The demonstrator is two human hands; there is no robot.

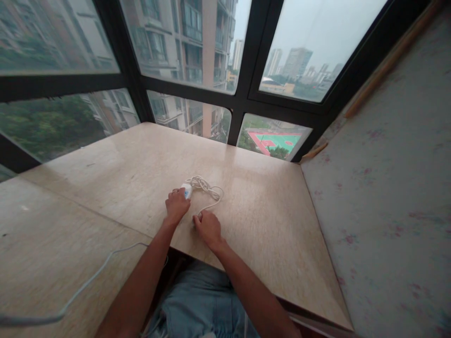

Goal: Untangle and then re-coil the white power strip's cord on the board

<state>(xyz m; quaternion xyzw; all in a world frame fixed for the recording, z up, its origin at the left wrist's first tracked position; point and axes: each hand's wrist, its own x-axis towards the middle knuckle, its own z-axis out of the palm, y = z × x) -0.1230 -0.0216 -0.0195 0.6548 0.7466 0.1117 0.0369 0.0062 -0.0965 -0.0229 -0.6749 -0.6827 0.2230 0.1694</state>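
Observation:
My left hand (177,203) is closed round the near-left side of a small white device (188,189) with a blue patch, which rests on the pale stone-look ledge. A white cord (210,190) lies beside it, looped loosely to its right. The cord's near end runs down to my right hand (209,226), whose thumb and fingers pinch it just above the ledge. Whatever sits at the tip of the cord is mostly hidden by those fingers. The exact kind of device cannot be made out.
Dark-framed windows (197,96) border the ledge (268,216) at the back and left. A flower-patterned wall (373,202) rises on the right. A thin pale cable (95,274) crosses the ledge at lower left. The ledge's front edge runs just before my lap.

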